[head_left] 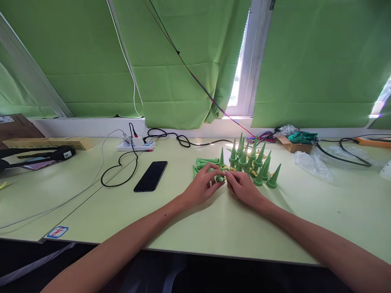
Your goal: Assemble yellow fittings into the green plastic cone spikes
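Note:
Over the pale green table, my left hand [203,185] holds a small green plastic piece [219,178] between thumb and fingers. My right hand [242,187] meets it from the right, its fingertips pinched together near the end of that piece; what they grip is too small to make out. Just behind both hands stand several green cones [243,156] with pointed tips up and round collars at the base. One cone [274,177] stands at the right edge of the group. Green tubes [207,162] lie behind my left hand. Small yellowish parts lie among the cones.
A black phone [150,176] lies to the left. Behind it are a white power strip [136,144] and looping cables. At the back right sits a cardboard box [295,145] with green plastic, beside clear plastic bags [313,166]. A black headset [61,153] is at far left.

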`<action>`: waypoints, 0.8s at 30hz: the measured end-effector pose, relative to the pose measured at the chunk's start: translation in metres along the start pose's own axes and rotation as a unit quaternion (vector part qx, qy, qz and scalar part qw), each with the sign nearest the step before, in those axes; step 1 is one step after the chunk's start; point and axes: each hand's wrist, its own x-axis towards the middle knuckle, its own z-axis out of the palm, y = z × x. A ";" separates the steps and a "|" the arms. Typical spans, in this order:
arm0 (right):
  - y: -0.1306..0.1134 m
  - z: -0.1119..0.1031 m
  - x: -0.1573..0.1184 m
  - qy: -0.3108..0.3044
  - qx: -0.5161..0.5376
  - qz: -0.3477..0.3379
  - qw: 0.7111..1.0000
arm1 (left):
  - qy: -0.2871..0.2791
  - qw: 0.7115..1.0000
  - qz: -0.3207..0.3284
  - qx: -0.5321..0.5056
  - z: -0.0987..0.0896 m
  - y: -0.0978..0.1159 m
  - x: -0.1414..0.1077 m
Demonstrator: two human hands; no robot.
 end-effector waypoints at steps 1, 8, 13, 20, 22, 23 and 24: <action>0.000 0.000 0.000 0.003 0.005 0.003 1.000 | 0.006 1.000 -0.010 -0.005 0.000 0.001 0.000; 0.001 -0.001 0.000 0.044 0.027 0.006 0.999 | 0.050 0.981 -0.126 -0.141 0.001 0.001 0.005; 0.002 -0.001 -0.001 0.035 0.052 0.011 0.998 | 0.019 0.915 -0.221 -0.337 0.000 -0.002 0.012; 0.001 0.000 -0.001 0.011 0.060 -0.002 0.998 | -0.077 0.856 -0.257 -0.441 -0.001 0.002 0.011; 0.002 0.000 -0.002 0.009 0.062 -0.010 0.998 | -0.094 0.845 -0.265 -0.456 -0.001 0.003 0.011; 0.002 0.000 -0.002 0.008 0.062 -0.014 0.998 | -0.098 0.841 -0.268 -0.459 -0.001 0.004 0.011; 0.003 0.000 -0.002 0.008 0.060 -0.018 0.998 | -0.099 0.839 -0.271 -0.461 -0.001 0.003 0.011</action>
